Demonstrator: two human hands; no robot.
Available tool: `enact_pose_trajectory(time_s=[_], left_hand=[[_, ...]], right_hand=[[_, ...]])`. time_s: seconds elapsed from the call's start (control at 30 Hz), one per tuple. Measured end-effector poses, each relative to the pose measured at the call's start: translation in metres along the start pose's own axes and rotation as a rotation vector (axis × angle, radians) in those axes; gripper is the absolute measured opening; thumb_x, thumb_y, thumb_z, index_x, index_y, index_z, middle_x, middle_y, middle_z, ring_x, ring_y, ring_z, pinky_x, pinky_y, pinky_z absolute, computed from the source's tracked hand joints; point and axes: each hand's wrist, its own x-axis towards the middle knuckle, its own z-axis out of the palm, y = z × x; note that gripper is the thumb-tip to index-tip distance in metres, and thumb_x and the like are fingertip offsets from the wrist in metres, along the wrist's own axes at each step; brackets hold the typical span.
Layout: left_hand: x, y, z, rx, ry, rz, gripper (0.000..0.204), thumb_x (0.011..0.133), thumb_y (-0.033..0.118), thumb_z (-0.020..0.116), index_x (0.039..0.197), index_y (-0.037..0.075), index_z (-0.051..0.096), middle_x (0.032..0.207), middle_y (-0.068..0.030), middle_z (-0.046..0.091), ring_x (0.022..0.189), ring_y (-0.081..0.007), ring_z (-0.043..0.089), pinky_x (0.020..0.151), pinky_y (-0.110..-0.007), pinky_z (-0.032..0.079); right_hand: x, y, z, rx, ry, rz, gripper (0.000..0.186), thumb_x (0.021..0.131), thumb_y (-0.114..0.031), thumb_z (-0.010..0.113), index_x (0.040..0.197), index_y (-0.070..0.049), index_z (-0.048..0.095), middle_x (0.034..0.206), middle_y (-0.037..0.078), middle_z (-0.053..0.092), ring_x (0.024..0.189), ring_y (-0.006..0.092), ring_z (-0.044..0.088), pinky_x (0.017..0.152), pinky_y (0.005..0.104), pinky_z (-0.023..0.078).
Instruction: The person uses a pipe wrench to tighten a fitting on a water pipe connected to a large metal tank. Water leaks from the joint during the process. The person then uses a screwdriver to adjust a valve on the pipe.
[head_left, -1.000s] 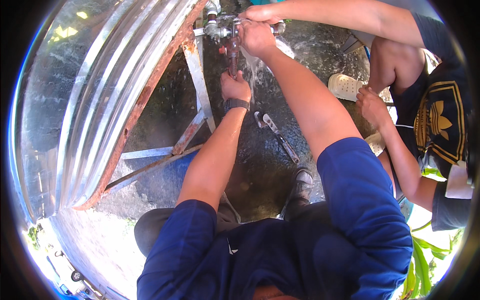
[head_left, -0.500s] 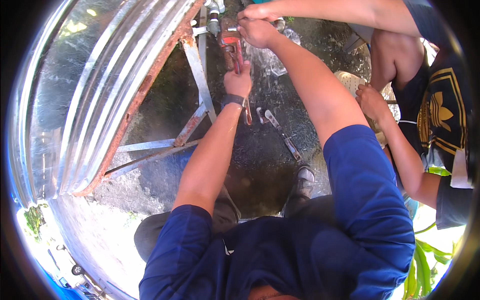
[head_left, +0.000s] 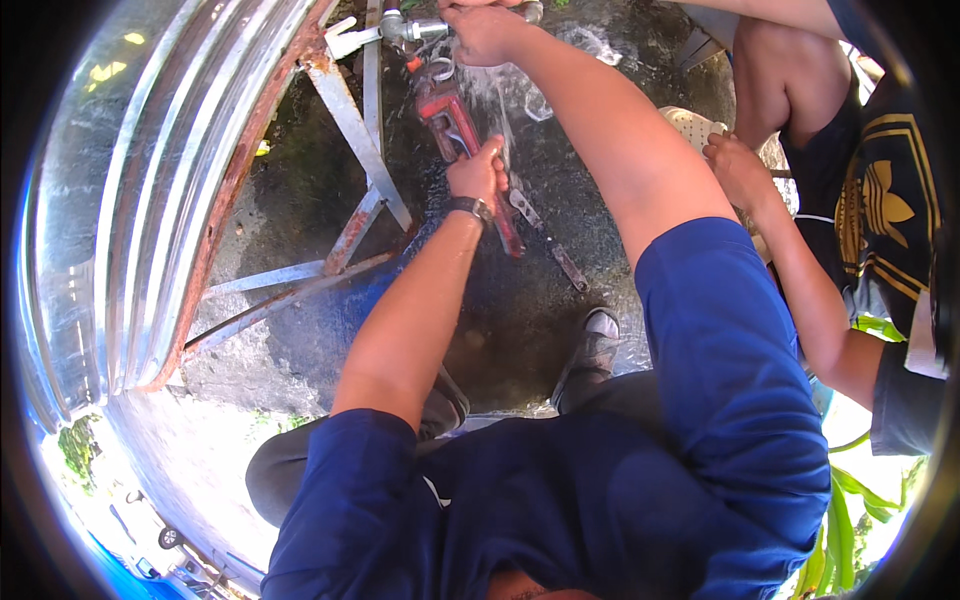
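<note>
pipe wrench [head_left: 450,115], red, is in our left hand [head_left: 477,172], above the wet floor [head_left: 500,345]; its head points away from us, just below the metal pipework [head_left: 403,28] in the view, and looks apart from it. our left fingers are closed around the middle of the handle, and the handle's end sticks out past the wrist side. we judge it heavy for its length, rigid, head-heavy and not fragile; water about would make it slippery, so we would take hold low on the handle, full-fisted, fingers clear of the toothed head. our right hand [head_left: 485,33] lies over the pipework at the upper edge, narrow, knuckles up; its fingertips are hidden, so we cannot tell how firmly it grips. left of it we note a white fitting [head_left: 350,40]. on the floor, just beside the wrench handle, lies a long flat metal tool [head_left: 550,245]. farther out: a rusty angled brace [head_left: 345,115] and corrugated sheet metal [head_left: 130,200] at left; at right, a co-worker's hand [head_left: 740,172] near a cream perforated clog [head_left: 688,125].
</note>
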Motion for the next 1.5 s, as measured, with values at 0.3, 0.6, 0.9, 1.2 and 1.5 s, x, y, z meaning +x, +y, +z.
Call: enact_pose_trajectory(time_s=[0.3,0.6,0.9,1.2,1.5], left_hand=[[-0.03,-0.077,0.021,-0.06,0.279,-0.254,0.023,0.093,0.019,0.073,0.084,0.004,0.059,0.064,-0.0047,0.057,0.044,-0.0175,0.054,0.039,-0.032,0.042],[0.005,-0.142,-0.012,0.582,0.27,-0.219,0.047,0.089,0.034,0.077,0.106,-0.008,0.065,0.098,-0.0193,0.069,0.085,-0.0316,0.068,0.074,-0.042,0.054],[0.021,0.043,0.043,0.285,0.373,0.362,0.092,0.09,0.051,0.072,0.146,-0.015,0.041,0.148,-0.0356,0.047,0.139,-0.046,0.045,0.116,-0.047,0.036],[0.127,0.113,0.016,0.413,0.337,0.787,0.071,0.1,0.048,0.059,0.137,-0.012,0.052,0.134,-0.0354,0.057,0.128,-0.0463,0.054,0.108,-0.05,0.043],[0.13,0.112,0.019,0.661,0.4,0.764,0.046,0.105,0.039,0.052,0.124,-0.002,0.062,0.118,-0.0315,0.064,0.107,-0.0492,0.061,0.095,-0.055,0.048]], right_hand=[[0.035,-0.013,0.005,-0.189,-0.094,0.114,0.031,0.084,-0.024,0.066,0.102,-0.001,0.078,0.108,0.021,0.075,0.097,0.0345,0.074,0.085,0.0447,0.059],[0.027,-0.015,-0.015,-0.184,-0.171,0.005,0.052,0.087,-0.047,0.068,0.106,0.001,0.074,0.105,0.024,0.074,0.101,0.0367,0.072,0.091,0.0486,0.055],[0.03,0.002,-0.005,-0.08,-0.18,-0.067,0.046,0.093,-0.043,0.062,0.105,0.0,0.074,0.1,0.025,0.074,0.099,0.0409,0.071,0.092,0.05,0.054],[0.021,-0.003,0.006,-0.075,-0.03,-0.027,0.04,0.097,-0.044,0.065,0.104,-0.005,0.071,0.107,0.017,0.07,0.104,0.0341,0.067,0.088,0.0469,0.054],[0.015,-0.005,0.02,-0.319,0.132,-0.126,0.044,0.1,-0.048,0.057,0.109,-0.007,0.071,0.103,0.012,0.074,0.1,0.029,0.071,0.083,0.0435,0.057]])
